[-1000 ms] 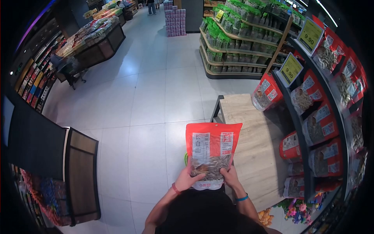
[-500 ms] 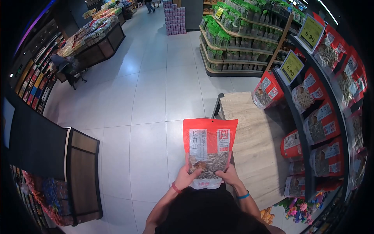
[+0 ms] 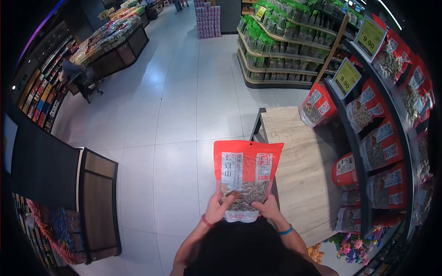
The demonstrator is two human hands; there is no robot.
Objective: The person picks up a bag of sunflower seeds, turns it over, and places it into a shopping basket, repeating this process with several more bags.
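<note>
A red and clear bag of sunflower seeds (image 3: 248,168) is held upright in front of my body, its printed front facing me. My left hand (image 3: 217,209) grips the lower left edge, thumb over the clear window. At the lower right edge, my right hand (image 3: 268,208) grips it the same way, thumb on the front and the other fingers hidden behind. A red band is on my left wrist and a blue band on my right wrist. Seeds show through the window in the bag's lower half.
A wooden table (image 3: 299,165) stands to my right, with a red bag (image 3: 318,105) at its far end. Dark shelves (image 3: 352,133) hold similar bags under yellow price signs (image 3: 346,78). A wooden-sided stand (image 3: 99,202) is at left. A person (image 3: 76,73) with a cart is farther off.
The bag has shifted slightly, appearing a little larger and tipped toward me, with both hands still gripping it. The surroundings have shifted slightly in view.
</note>
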